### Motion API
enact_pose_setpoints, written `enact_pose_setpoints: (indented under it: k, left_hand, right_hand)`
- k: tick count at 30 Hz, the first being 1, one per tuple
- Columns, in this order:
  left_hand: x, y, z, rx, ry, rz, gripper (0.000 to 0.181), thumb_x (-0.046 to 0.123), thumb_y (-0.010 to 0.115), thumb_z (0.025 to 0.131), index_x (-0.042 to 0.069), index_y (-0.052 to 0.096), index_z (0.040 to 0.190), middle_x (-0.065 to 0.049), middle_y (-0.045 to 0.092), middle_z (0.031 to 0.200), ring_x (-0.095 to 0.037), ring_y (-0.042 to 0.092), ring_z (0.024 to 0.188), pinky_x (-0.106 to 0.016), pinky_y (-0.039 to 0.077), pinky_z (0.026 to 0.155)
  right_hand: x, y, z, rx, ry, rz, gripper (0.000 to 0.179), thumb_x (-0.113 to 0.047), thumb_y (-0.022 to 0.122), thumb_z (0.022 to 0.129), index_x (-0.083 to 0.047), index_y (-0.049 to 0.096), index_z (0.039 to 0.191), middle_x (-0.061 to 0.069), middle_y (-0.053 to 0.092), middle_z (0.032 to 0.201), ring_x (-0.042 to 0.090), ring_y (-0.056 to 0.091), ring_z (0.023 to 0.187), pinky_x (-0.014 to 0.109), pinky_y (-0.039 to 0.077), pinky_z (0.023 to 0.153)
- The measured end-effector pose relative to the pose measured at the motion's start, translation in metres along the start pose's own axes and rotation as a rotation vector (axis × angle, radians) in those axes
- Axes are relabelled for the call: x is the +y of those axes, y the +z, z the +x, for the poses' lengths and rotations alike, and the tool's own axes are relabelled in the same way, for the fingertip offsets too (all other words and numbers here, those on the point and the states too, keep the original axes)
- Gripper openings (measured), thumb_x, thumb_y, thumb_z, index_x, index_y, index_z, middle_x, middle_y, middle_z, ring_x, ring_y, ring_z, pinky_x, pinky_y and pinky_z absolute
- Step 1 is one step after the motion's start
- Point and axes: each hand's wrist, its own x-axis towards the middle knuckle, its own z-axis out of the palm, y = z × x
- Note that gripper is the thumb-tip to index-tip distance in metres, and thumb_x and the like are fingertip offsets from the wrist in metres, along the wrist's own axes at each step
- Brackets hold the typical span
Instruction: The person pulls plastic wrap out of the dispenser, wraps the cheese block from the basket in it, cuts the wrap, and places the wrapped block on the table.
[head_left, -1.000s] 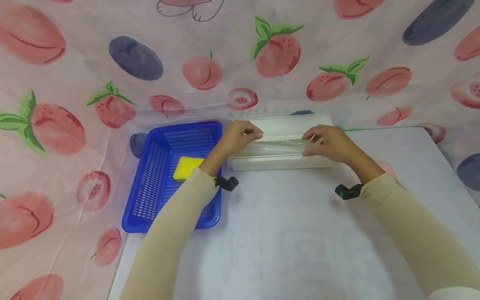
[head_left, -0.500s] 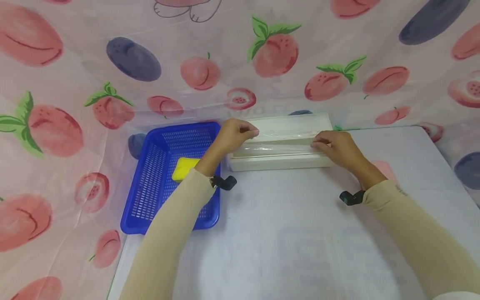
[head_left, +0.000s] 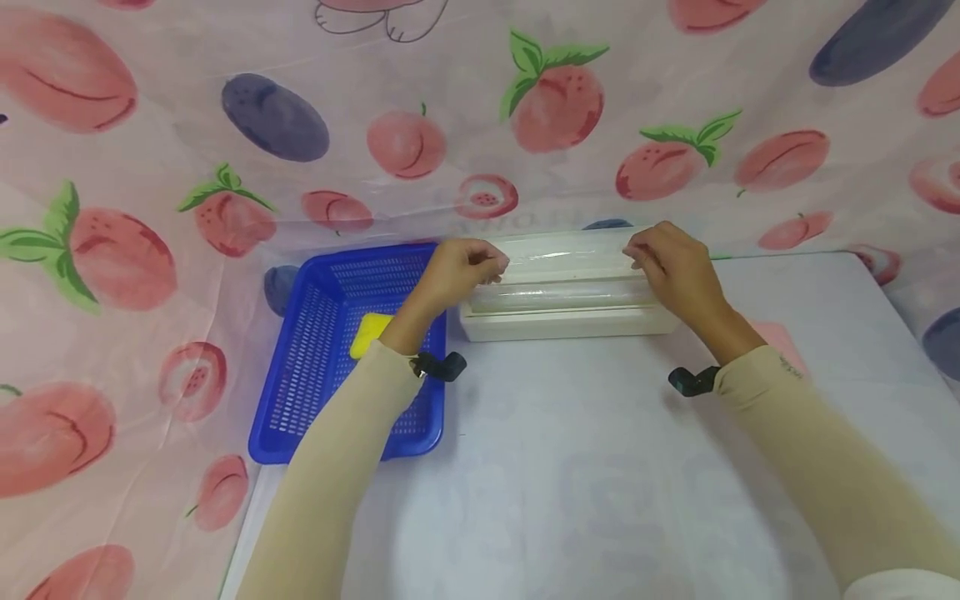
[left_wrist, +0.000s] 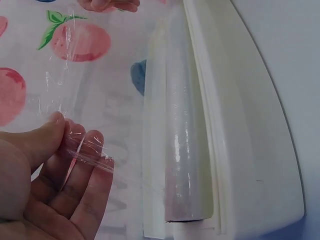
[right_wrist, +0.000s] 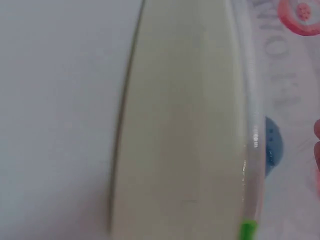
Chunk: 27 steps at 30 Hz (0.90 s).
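Observation:
A roll of cling film [left_wrist: 182, 145] lies in a long white dispenser box [head_left: 570, 325] whose lid [head_left: 540, 246] stands raised at the back. My left hand [head_left: 461, 271] pinches the film's free edge over the box's left end; in the left wrist view the thin film [left_wrist: 75, 85] crosses its fingers and runs up towards the other hand. Over the right end, higher than the roll, my right hand [head_left: 678, 267] pinches the film's other side between thumb and fingers. In the right wrist view the box front [right_wrist: 180, 125] fills the middle, with only fingertips [right_wrist: 317, 145] at the edge.
A blue perforated basket [head_left: 322, 400] stands left of the box, holding a yellow folded piece [head_left: 367, 335]. A pink flat item [head_left: 783, 343] lies on the white table [head_left: 555, 467], partly behind the right forearm. A fruit-print sheet [head_left: 465, 67] hangs behind.
The right hand has first closed on the film at the box's right, then risen up and back with it. The left hand keeps its pinch, shifting slightly left. The roll now shows plainly.

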Motion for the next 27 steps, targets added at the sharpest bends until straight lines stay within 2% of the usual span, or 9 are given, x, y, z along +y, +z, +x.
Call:
enact_pose_setpoints:
  k: [2, 7, 12, 15, 21, 27]
  left_hand:
    - [0.002, -0.001, -0.001, 0.012, 0.003, -0.022, 0.02, 0.024, 0.07, 0.099, 0.007, 0.078, 0.103, -0.009, 0.075, 0.091, -0.019, 0.072, 0.085, -0.029, 0.057, 0.076]
    - [0.007, -0.006, -0.004, 0.047, 0.011, -0.042, 0.019, 0.023, 0.069, 0.099, 0.007, 0.077, 0.104, -0.008, 0.075, 0.091, -0.018, 0.07, 0.085, -0.029, 0.057, 0.078]
    - [0.016, -0.011, -0.006, 0.063, 0.048, -0.071, 0.019, 0.024, 0.068, 0.099, 0.008, 0.077, 0.105, -0.008, 0.073, 0.092, -0.017, 0.067, 0.087, -0.03, 0.057, 0.081]
    - [0.024, -0.015, -0.007, 0.081, 0.08, -0.079, 0.018, 0.023, 0.069, 0.099, 0.008, 0.077, 0.105, -0.007, 0.073, 0.093, -0.017, 0.067, 0.087, -0.03, 0.057, 0.082]
    - [0.038, -0.024, -0.01, 0.105, 0.112, -0.087, 0.017, 0.02, 0.07, 0.098, 0.006, 0.077, 0.104, -0.01, 0.074, 0.093, -0.018, 0.069, 0.087, -0.03, 0.057, 0.082]
    - [0.052, -0.033, -0.013, 0.124, 0.103, -0.081, 0.017, 0.022, 0.071, 0.098, 0.009, 0.078, 0.106, -0.008, 0.075, 0.093, -0.016, 0.069, 0.088, -0.028, 0.055, 0.078]
  right_hand:
    - [-0.003, -0.005, 0.005, 0.003, -0.004, 0.009, 0.006, -0.008, 0.071, 0.095, -0.003, 0.071, 0.098, 0.009, 0.066, 0.085, 0.018, 0.06, 0.077, 0.008, 0.038, 0.074]
    - [-0.011, -0.017, 0.014, 0.0, -0.046, 0.033, 0.006, -0.007, 0.073, 0.093, -0.002, 0.071, 0.096, 0.009, 0.068, 0.085, 0.012, 0.06, 0.076, 0.008, 0.039, 0.074]
    - [-0.017, -0.026, 0.02, 0.003, 0.011, 0.046, 0.007, -0.008, 0.072, 0.095, -0.002, 0.071, 0.098, 0.008, 0.07, 0.087, -0.014, 0.053, 0.078, 0.002, 0.04, 0.073]
    - [-0.021, -0.032, 0.024, 0.014, 0.032, 0.069, 0.008, -0.007, 0.072, 0.095, 0.0, 0.071, 0.099, 0.01, 0.071, 0.089, -0.024, 0.05, 0.078, 0.0, 0.041, 0.075]
    - [-0.03, -0.044, 0.033, 0.022, 0.07, 0.077, 0.008, -0.009, 0.069, 0.097, -0.001, 0.071, 0.098, 0.011, 0.073, 0.09, -0.022, 0.051, 0.074, 0.001, 0.042, 0.072]
    - [-0.042, -0.055, 0.04, 0.03, 0.123, 0.091, 0.017, -0.017, 0.069, 0.098, -0.002, 0.072, 0.104, 0.012, 0.075, 0.094, -0.019, 0.053, 0.075, 0.001, 0.043, 0.07]
